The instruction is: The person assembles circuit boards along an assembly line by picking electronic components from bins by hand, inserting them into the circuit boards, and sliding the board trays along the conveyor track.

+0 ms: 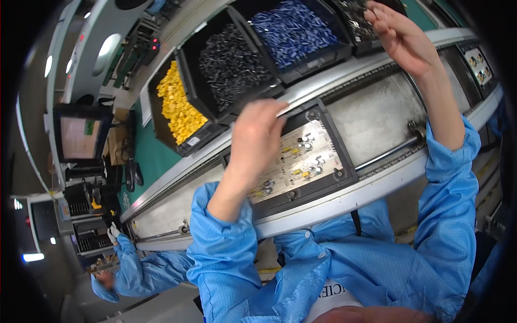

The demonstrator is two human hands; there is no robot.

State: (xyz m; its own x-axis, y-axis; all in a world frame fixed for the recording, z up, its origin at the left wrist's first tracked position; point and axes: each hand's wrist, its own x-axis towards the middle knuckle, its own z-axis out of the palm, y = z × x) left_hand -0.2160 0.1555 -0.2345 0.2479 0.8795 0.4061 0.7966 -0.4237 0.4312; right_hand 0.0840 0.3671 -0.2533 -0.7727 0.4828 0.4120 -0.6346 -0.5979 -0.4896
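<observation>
A pale circuit board (322, 141) with yellow, black and silver components lies in a black carrier frame (344, 161) on the conveyor. Over the board's left side is my left hand (257, 132), smeared by motion, so its grip cannot be made out. My right hand (401, 40) is raised at the upper right, beside a dark bin of metallic parts (356, 21). Its fingers are curled together at the tips; whatever they pinch is too small to name. Beyond the board stand bins of blue components (293, 32), black components (231, 67) and yellow components (177, 107).
The metal conveyor rail (377, 177) runs across in front of me. Another board (478, 65) sits farther right on it. A monitor (81, 137) stands at the left. A co-worker in blue (153, 269) is at the lower left, by the line.
</observation>
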